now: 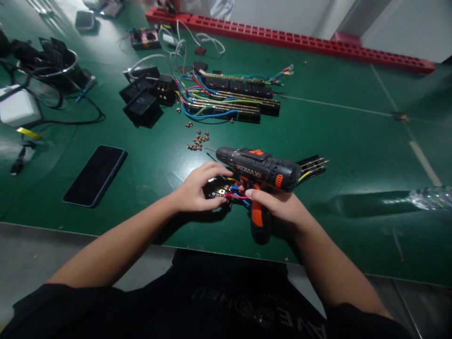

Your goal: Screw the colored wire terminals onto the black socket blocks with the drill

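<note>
My right hand (278, 205) is wrapped round the handle of a black and orange cordless drill (261, 168), whose long thin bit points left toward a loose pile of small brass screws (198, 140). Below the drill's nose, my left hand (201, 188) curves its thumb and fingers round a black terminal part (219, 192) with metal contacts and red and blue wires. That hand grips the part at its sides. Partly hidden behind the drill, a black strip with brass bars (314, 165) sticks out to the right.
Several wired black strips (229, 101) lie beyond the screws, with black plastic housings (143, 103) to their left. A phone (95, 175) lies at the left. A red perforated rail (282, 40) runs along the far side of the green table (353, 141). Cables surround a metal-rimmed container (74, 59).
</note>
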Available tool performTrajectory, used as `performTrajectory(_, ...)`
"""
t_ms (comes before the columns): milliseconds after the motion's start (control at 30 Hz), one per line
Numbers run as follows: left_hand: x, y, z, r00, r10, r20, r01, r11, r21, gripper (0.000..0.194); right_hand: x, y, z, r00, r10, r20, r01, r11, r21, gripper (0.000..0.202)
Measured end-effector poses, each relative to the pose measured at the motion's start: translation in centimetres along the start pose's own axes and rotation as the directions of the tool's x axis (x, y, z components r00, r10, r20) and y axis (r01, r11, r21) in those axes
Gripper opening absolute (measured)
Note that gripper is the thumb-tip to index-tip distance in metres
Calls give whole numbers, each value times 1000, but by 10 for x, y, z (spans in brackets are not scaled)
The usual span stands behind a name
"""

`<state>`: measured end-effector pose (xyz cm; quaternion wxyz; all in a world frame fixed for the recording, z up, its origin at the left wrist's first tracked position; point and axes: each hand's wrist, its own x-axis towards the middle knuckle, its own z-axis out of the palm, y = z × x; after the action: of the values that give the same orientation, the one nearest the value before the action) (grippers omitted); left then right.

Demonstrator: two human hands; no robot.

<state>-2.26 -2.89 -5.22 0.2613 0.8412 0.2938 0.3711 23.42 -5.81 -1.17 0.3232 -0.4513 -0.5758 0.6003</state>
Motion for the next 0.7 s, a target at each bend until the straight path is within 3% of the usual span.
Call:
performTrajectory(167, -2, 2, -5, 996, -48, 78, 45, 999, 30, 57, 0, 2, 0, 1000, 15, 6, -15, 997, 79, 33)
performTrajectory(500, -1, 6, 2, 998, -52, 20, 51, 997, 60, 38, -3, 5, 3, 998, 55, -5, -54, 995, 89, 33)
performTrajectory(700, -2, 9, 4, 1000, -4, 9, 3, 997, 72, 29, -3, 3, 7, 998, 53, -27, -53, 999, 7, 34)
